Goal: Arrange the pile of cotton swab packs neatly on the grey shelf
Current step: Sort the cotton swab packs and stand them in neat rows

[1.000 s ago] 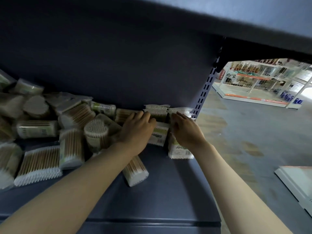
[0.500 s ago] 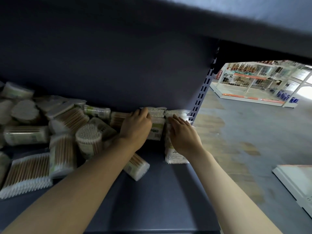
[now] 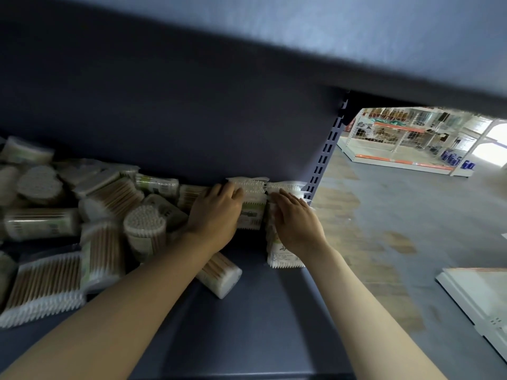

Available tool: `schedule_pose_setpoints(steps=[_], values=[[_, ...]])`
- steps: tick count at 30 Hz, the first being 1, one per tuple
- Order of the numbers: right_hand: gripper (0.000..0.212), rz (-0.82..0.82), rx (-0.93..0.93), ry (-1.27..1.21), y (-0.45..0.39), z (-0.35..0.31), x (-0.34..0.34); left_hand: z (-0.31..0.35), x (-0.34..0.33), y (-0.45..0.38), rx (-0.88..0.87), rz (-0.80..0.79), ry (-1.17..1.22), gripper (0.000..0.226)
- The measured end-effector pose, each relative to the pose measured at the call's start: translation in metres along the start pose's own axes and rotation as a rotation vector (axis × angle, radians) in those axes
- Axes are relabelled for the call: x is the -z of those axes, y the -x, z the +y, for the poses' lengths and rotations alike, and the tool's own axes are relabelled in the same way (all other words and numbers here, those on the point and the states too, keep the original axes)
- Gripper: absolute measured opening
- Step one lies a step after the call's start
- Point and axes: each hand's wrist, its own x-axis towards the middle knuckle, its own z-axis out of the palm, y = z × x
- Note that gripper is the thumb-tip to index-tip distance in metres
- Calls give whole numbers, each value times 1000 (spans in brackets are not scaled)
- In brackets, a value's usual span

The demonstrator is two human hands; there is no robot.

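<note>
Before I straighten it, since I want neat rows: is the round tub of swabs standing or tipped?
Tipped. The round tub leans in the pile, its swab tips facing the camera.

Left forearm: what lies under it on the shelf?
A clear pack of wooden-stick swabs lies flat on the grey shelf, its near end poking out past the left forearm. Its far end is covered.

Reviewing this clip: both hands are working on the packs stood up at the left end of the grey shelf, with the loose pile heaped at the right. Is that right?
Not quite: the sides are swapped. In the head view the left hand and right hand are on the stood-up packs at the right end of the grey shelf, beside the slotted upright. The loose pile is heaped at the left.
</note>
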Motion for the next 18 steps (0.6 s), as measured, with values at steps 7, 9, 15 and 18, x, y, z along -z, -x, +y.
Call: schedule_pose_setpoints(steps=[7,9,15,18], values=[[43,164,-33,-119,5,-11,12,-18,23,14,13,163,123,40],[43,226,-12,-135,8,-19,15,-25,27,19,3,208,131,35],[43,276,93,-195,20,-54,18,-61,47,49,58,259,141,14],[39,248,119,-253,27,-73,12,-78,57,71,57,257,139,13]])
